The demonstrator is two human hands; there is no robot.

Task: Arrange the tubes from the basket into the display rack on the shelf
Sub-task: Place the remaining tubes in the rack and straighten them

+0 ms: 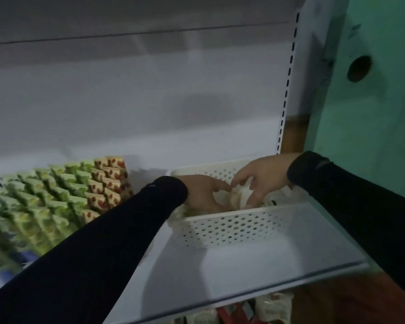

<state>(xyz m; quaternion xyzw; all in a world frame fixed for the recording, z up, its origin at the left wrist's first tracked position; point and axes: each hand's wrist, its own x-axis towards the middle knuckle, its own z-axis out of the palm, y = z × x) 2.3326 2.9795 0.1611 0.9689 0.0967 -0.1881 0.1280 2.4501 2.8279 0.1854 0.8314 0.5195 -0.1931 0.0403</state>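
A white perforated basket [232, 228] stands on the white shelf [255, 272], right of centre. Both my hands reach into it. My left hand [204, 192] curls its fingers around pale tubes [240, 197] inside the basket. From the right, my right hand [260, 178] comes in with its fingers bent down onto the same bunch of tubes. At the left of the shelf, the display rack [63, 202] holds several slanted rows of tubes, mostly green-and-yellow, with red-and-cream ones at its right end. The frame is blurred, so single tubes are hard to make out.
The shelf's white back panel rises behind, with a slotted upright [287, 90] at the right. Beyond it is a green wall [372, 101] with a dark round hole. Packaged goods [262, 307] show on the level below the shelf's front edge.
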